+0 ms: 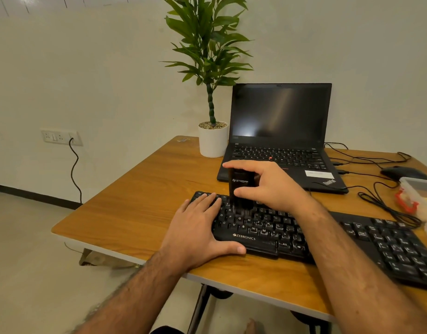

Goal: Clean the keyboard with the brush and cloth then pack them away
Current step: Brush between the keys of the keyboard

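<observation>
Keyboard (328, 239), black, lies low and right of centre on the wooden table (140, 213). Right hand (267, 184) grips the upright black brush (240, 186), bristles on the keys; left hand (198, 227) rests flat, fingers straight, on its left end.

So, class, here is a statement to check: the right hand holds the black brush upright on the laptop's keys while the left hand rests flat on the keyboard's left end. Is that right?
Not quite. The head view shows the right hand holding the black brush upright on the keys of the black keyboard, not the laptop, which sits behind it untouched. The left hand does rest flat on the keyboard's left end.
</observation>
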Demonstrator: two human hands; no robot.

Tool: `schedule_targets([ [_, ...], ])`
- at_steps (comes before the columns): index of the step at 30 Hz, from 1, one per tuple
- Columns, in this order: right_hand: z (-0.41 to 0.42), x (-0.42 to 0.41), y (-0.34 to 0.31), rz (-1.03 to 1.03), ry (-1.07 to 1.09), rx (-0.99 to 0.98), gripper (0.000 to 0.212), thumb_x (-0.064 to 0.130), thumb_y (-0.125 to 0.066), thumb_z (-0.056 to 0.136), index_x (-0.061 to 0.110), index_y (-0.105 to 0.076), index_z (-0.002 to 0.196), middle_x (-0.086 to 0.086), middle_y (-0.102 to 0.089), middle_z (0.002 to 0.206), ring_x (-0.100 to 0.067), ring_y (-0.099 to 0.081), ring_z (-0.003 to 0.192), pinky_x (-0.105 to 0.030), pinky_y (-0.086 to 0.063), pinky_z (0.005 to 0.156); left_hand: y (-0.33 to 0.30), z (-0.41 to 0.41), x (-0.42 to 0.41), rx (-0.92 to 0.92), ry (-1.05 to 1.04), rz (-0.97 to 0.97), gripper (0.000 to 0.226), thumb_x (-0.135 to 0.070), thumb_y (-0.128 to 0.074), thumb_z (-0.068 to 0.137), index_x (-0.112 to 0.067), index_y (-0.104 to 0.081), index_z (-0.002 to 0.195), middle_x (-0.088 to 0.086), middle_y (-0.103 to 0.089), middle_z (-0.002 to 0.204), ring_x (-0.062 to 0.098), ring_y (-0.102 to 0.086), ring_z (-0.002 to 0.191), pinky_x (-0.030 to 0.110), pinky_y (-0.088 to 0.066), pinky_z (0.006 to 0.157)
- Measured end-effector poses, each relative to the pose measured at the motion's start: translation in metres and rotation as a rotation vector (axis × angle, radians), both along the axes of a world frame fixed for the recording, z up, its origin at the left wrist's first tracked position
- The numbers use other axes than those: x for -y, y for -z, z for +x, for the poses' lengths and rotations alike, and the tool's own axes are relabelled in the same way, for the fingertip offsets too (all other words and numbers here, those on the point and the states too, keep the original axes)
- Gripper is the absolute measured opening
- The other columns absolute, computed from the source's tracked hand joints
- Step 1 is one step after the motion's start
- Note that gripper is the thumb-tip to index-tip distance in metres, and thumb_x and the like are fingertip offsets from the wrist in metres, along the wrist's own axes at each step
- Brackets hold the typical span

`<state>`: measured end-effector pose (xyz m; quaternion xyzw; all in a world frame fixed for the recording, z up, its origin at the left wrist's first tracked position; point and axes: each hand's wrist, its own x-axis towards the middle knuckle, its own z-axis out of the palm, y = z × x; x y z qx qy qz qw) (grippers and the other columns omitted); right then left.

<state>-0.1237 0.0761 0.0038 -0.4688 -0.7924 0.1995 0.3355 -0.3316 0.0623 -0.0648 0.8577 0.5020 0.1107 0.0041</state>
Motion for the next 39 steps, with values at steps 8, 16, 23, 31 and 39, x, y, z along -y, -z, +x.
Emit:
schedule_targets([
  [8, 0.001, -0.006, 0.005, 0.077, 0.135, 0.025, 0.059, 0.022, -0.071, 0.084, 0.052, -0.053, 0.131, 0.013, -0.063, 0.124, -0.005, -0.061, 0.105, -0.033, -0.056, 0.090, 0.000, 0.000, 0.000, -0.010, -0.007, -0.005, 0.137, -0.104, -0.020, 0.049, -0.025, -0.012, 0.160, -0.009, -0.008, 0.167, 0.009, -0.005, 0.152, 0.039, -0.004, 0.126],
  [16, 0.005, -0.007, 0.005, 0.077, 0.199, 0.052, 0.061, 0.023, -0.071, 0.085, 0.049, -0.050, 0.136, 0.009, -0.063, 0.126, -0.007, -0.060, 0.108, -0.028, -0.053, 0.092, 0.000, 0.000, -0.001, -0.005, -0.004, 0.005, 0.139, -0.106, -0.015, 0.046, -0.025, -0.014, 0.159, -0.009, -0.008, 0.167, 0.009, -0.006, 0.152, 0.038, -0.005, 0.126],
  [23, 0.006, -0.006, 0.005, -0.013, 0.073, -0.080, 0.061, 0.018, -0.074, 0.082, 0.051, -0.055, 0.130, 0.017, -0.062, 0.126, -0.001, -0.059, 0.111, -0.024, -0.051, 0.095, -0.001, 0.000, 0.000, -0.001, 0.000, -0.010, 0.138, -0.105, -0.017, 0.047, -0.025, -0.013, 0.159, -0.009, -0.007, 0.167, 0.009, -0.005, 0.152, 0.038, -0.004, 0.126],
  [31, 0.009, -0.010, 0.008, 0.098, 0.180, -0.092, 0.061, 0.018, -0.074, 0.083, 0.047, -0.054, 0.133, 0.013, -0.063, 0.125, 0.000, -0.060, 0.108, -0.010, -0.048, 0.086, -0.001, 0.000, 0.001, 0.005, 0.000, -0.014, 0.138, -0.105, -0.018, 0.047, -0.025, -0.012, 0.160, -0.010, -0.006, 0.167, 0.008, -0.004, 0.152, 0.038, -0.004, 0.126],
  [39, 0.008, -0.012, 0.008, 0.202, 0.358, 0.155, 0.062, 0.023, -0.069, 0.088, 0.047, -0.046, 0.140, 0.006, -0.063, 0.128, -0.012, -0.059, 0.111, -0.029, -0.048, 0.096, -0.003, 0.001, 0.002, -0.013, -0.004, -0.026, 0.135, -0.103, -0.022, 0.050, -0.025, -0.011, 0.160, -0.010, -0.004, 0.167, 0.008, -0.002, 0.152, 0.037, -0.002, 0.126],
])
